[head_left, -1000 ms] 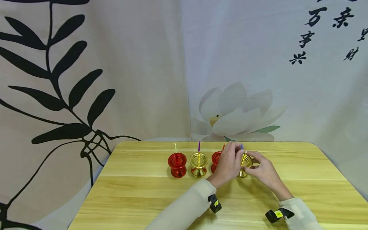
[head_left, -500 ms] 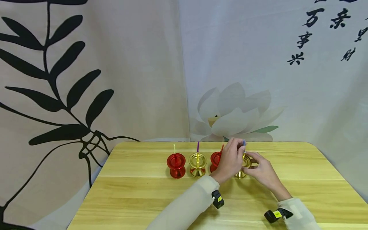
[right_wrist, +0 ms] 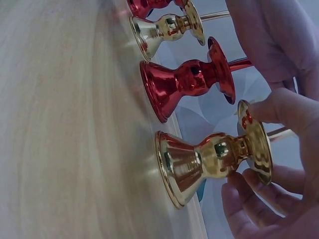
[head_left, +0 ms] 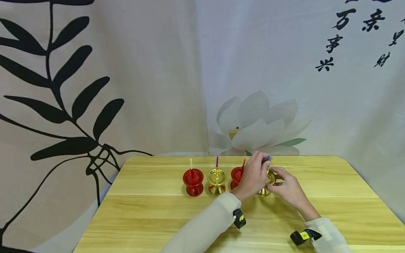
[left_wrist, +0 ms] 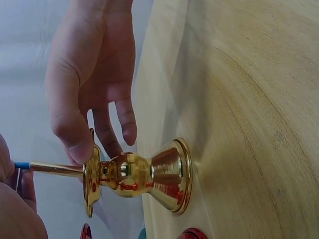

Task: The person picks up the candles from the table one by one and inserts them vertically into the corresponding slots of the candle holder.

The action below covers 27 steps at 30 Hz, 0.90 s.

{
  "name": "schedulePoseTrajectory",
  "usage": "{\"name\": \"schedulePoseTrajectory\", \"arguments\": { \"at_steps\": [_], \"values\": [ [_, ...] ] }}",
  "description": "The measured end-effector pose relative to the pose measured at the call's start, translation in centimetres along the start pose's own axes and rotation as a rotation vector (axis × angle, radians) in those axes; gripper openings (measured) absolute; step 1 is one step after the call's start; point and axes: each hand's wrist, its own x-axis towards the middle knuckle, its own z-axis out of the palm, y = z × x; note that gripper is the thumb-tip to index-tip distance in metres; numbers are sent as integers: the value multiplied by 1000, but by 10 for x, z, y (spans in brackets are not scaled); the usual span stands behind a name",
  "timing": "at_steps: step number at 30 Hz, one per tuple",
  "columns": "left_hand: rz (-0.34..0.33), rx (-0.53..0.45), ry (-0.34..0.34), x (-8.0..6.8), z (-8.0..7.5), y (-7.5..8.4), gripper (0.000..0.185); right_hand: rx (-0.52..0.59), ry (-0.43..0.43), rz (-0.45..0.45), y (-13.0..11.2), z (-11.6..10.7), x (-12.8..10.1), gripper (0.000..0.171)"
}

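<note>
Four small candle holders stand in a row on the wooden table (head_left: pixel 158 211). My left hand (head_left: pixel 265 162) pinches the top of a thin blue-tipped candle (head_left: pixel 269 157) (left_wrist: pixel 22 165) that stands in the rightmost gold holder (head_left: pixel 265 191) (left_wrist: pixel 139 177) (right_wrist: pixel 209 159). My right hand (head_left: pixel 276 175) (left_wrist: pixel 89 74) grips that holder's cup rim, thumb (right_wrist: pixel 284 107) on top and fingers (right_wrist: pixel 249 199) below. A red holder (head_left: pixel 235 175) (right_wrist: pixel 184 84) beside it is partly hidden behind my left hand.
Further left stand a gold holder (head_left: pixel 217 181) (right_wrist: pixel 164 27) with a purple candle (head_left: pixel 217 161) and a red holder (head_left: pixel 193 182) with a pale yellow candle (head_left: pixel 191 163). A printed cloth backdrop (head_left: pixel 253 88) hangs right behind the table's far edge.
My left hand's fingertips have slid slightly up and right along the blue candle. My right hand keeps its hold on the gold holder.
</note>
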Motion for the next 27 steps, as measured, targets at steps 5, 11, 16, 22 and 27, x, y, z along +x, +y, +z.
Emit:
{"name": "schedulePoseTrajectory", "arguments": {
  "at_steps": [5, 11, 16, 22, 27],
  "values": [
    [41, 36, -1, 1, 0, -2, 14, 0, 0, -2, 0, 0, 0, 59],
    [76, 69, -28, 2, -1, -3, 15, -1, 5, -5, 0, 0, 0, 59],
    [85, 102, -40, 1, -1, -4, 14, 3, 7, -11, 1, 0, 0, 58],
    [55, 122, -43, -2, 0, -4, 13, 12, 5, 2, 0, 0, -1, 62],
    [21, 142, -51, -4, 0, -3, 12, 13, 9, 5, 0, 1, -1, 62]
  ]
}}
